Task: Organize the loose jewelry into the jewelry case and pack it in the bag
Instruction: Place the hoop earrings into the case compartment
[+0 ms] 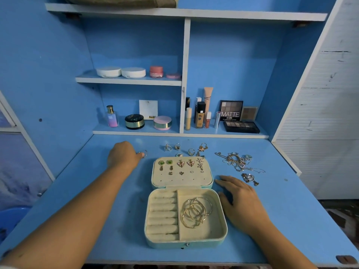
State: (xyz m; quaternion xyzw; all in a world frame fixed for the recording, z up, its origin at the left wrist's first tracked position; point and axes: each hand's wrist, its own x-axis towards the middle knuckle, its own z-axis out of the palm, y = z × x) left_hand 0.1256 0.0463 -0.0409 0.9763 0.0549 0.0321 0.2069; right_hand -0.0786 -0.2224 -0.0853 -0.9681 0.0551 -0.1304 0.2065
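A mint jewelry case (219, 237) lies open in the middle of the blue desk (108, 230). Its lid panel (206, 178) carries several earrings. Gold hoops (196, 211) lie in the base's right compartment, beside the ring rolls (162, 215), which show no rings. My left hand (122, 155) reaches left of the lid and pinches a ring (144, 153) at its fingertips. My right hand (242, 202) rests flat on the desk against the case's right side. Loose rings (177, 146) and a gold earring (203, 148) lie behind the lid. Tangled chains (236, 161) lie to the right.
A pendant cluster (248, 178) lies by my right fingertips. Cosmetics fill the low shelf behind: a perfume bottle (112, 117), compacts (134, 121), foundation tubes (200, 115), eyeshadow palettes (240, 126). White jars (120, 72) sit on the upper shelf. No bag is in view.
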